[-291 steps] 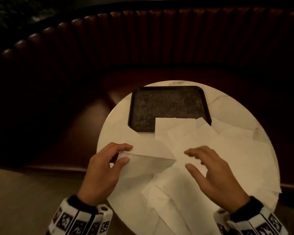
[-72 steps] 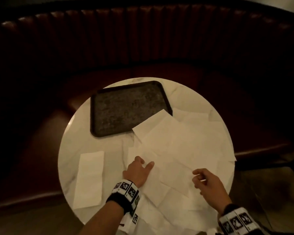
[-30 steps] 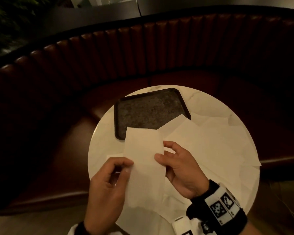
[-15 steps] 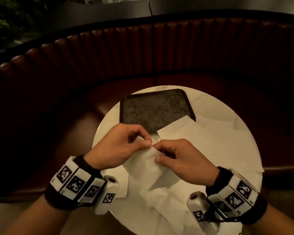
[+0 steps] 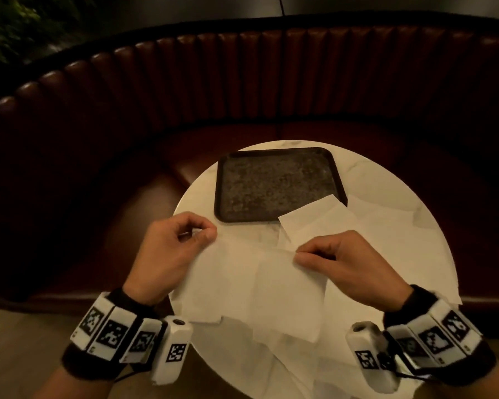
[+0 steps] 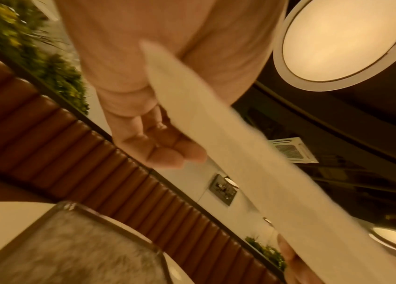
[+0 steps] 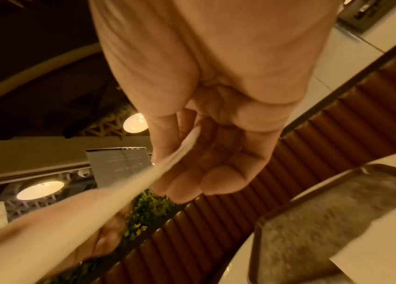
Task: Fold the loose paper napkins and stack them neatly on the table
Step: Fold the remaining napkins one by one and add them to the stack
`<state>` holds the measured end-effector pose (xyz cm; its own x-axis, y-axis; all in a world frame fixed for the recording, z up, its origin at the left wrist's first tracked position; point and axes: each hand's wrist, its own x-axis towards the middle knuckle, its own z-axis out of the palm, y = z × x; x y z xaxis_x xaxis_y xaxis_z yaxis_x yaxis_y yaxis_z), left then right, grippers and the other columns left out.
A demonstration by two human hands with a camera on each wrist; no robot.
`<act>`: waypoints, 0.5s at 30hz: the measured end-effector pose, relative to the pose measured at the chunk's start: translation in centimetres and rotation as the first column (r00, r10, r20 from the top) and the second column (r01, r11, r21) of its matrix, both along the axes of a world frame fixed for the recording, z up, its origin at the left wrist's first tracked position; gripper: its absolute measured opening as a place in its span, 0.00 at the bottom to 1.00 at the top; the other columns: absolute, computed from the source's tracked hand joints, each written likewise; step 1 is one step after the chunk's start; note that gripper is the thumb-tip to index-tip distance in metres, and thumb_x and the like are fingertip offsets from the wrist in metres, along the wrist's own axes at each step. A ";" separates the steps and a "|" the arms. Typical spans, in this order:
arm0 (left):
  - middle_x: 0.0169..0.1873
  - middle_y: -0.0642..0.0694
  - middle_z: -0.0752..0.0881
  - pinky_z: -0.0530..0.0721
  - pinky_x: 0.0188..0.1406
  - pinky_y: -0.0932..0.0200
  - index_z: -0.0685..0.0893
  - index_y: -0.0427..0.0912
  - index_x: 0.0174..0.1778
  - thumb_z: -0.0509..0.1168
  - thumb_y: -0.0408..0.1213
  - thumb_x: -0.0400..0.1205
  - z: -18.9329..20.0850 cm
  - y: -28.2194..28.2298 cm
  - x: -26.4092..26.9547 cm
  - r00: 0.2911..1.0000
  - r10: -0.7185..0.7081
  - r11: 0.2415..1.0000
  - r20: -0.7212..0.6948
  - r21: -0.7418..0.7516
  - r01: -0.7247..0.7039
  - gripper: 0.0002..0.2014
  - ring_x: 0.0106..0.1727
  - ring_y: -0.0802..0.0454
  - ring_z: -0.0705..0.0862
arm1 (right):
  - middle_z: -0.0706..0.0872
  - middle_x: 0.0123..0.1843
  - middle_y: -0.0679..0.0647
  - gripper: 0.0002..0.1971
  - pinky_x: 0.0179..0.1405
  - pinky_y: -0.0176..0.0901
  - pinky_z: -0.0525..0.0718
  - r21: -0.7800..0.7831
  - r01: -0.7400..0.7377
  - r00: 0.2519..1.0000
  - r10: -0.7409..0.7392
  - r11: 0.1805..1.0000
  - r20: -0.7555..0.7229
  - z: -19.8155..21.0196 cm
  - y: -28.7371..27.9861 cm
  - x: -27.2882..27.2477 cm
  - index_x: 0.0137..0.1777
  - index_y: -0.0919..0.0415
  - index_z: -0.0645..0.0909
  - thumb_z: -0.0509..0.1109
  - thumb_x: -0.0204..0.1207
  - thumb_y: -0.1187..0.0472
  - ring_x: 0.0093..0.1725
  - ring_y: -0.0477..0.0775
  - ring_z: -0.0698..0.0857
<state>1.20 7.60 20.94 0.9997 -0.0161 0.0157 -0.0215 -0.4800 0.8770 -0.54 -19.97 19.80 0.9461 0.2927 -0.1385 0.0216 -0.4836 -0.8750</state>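
A white paper napkin [image 5: 254, 286] hangs spread out above the near half of the round marble table [image 5: 196, 194]. My left hand [image 5: 205, 236] pinches its upper left corner and my right hand [image 5: 297, 253] pinches its upper right edge, both held off the table. The wrist views show the same napkin [image 6: 228, 146] [image 7: 75, 215] edge-on between thumb and fingers. Several loose napkins [image 5: 386, 234] lie overlapping on the right half of the table. One of them [image 5: 308, 214] overlaps the tray's near right corner.
A dark rectangular tray [image 5: 274, 182] with a speckled floor sits at the far side of the table. A curved red-brown leather booth seat [image 5: 242, 82] wraps round the table's far side. Plants [image 5: 9, 21] stand behind it at the upper left.
My hands have drawn apart from a close pinch at the middle, spreading the napkin wide. Before that, my left hand set a folded napkin at the table's left.
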 end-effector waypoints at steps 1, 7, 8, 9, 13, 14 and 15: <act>0.39 0.48 0.90 0.85 0.41 0.54 0.89 0.45 0.39 0.73 0.33 0.76 -1.1 0.6 -0.5 0.999 0.039 0.999 -0.028 -0.017 -0.040 0.02 0.37 0.49 0.87 | 0.93 0.42 0.46 0.05 0.45 0.44 0.88 0.027 0.001 0.999 0.000 1.000 -0.046 -0.5 -0.2 0.0 0.45 0.53 0.91 0.73 0.76 0.57 0.42 0.44 0.89; 0.34 0.49 0.90 0.82 0.31 0.70 0.88 0.41 0.36 0.73 0.28 0.75 -9.8 1.3 -6.9 0.886 0.297 0.924 -0.357 -0.127 -0.361 0.05 0.36 0.57 0.85 | 0.92 0.39 0.51 0.04 0.35 0.42 0.87 -0.068 -0.080 0.976 0.065 0.994 -0.207 -4.9 1.5 1.6 0.41 0.52 0.90 0.74 0.75 0.58 0.39 0.53 0.89; 0.33 0.47 0.90 0.82 0.28 0.69 0.88 0.40 0.37 0.73 0.28 0.76 -11.1 1.2 -8.0 0.844 0.321 0.898 -0.430 -0.144 -0.415 0.04 0.37 0.53 0.85 | 0.92 0.38 0.52 0.04 0.34 0.40 0.85 -0.098 -0.100 0.972 0.076 0.990 -0.224 -5.5 2.2 2.3 0.40 0.52 0.90 0.74 0.75 0.59 0.38 0.51 0.88; 0.34 0.46 0.89 0.81 0.27 0.68 0.88 0.39 0.37 0.73 0.28 0.76 -12.5 1.2 -8.8 0.813 0.336 0.878 -0.475 -0.155 -0.453 0.04 0.38 0.51 0.85 | 0.91 0.37 0.51 0.04 0.33 0.37 0.84 -0.128 -0.129 0.970 0.098 0.983 -0.224 -6.1 3.1 3.1 0.39 0.52 0.90 0.74 0.75 0.59 0.37 0.48 0.87; 0.34 0.42 0.89 0.86 0.31 0.57 0.87 0.39 0.36 0.73 0.29 0.76 -16.6 2.4 -9.5 0.741 0.426 0.811 -0.519 -0.144 -0.567 0.04 0.36 0.47 0.86 | 0.88 0.39 0.46 0.03 0.33 0.24 0.76 -0.349 -0.313 0.950 0.287 0.883 -0.124 -7.9 8.8 8.0 0.44 0.54 0.89 0.73 0.75 0.59 0.40 0.44 0.85; 0.34 0.42 0.88 0.87 0.32 0.55 0.87 0.40 0.37 0.73 0.31 0.77 -17.3 2.7 -9.3 0.727 0.453 0.803 -0.516 -0.119 -0.584 0.04 0.35 0.47 0.86 | 0.88 0.40 0.46 0.04 0.35 0.24 0.75 -0.395 -0.353 0.935 0.332 0.848 -0.121 -8.5 10.5 9.6 0.46 0.55 0.89 0.73 0.76 0.59 0.42 0.45 0.84; 0.35 0.43 0.88 0.88 0.33 0.55 0.86 0.41 0.38 0.72 0.32 0.78 -18.0 3.1 -9.0 0.717 0.479 0.800 -0.507 -0.084 -0.594 0.03 0.35 0.47 0.87 | 0.88 0.41 0.48 0.05 0.37 0.28 0.77 -0.427 -0.389 0.919 0.375 0.816 -0.122 -9.1 12.2 11.1 0.47 0.56 0.89 0.72 0.76 0.59 0.43 0.46 0.85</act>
<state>-7.79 10.69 2.96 0.7316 0.4717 -0.4922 0.5903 -0.0770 0.8035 10.52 -7.82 10.73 0.7640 0.5324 -0.3644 0.2612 -0.7717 -0.5798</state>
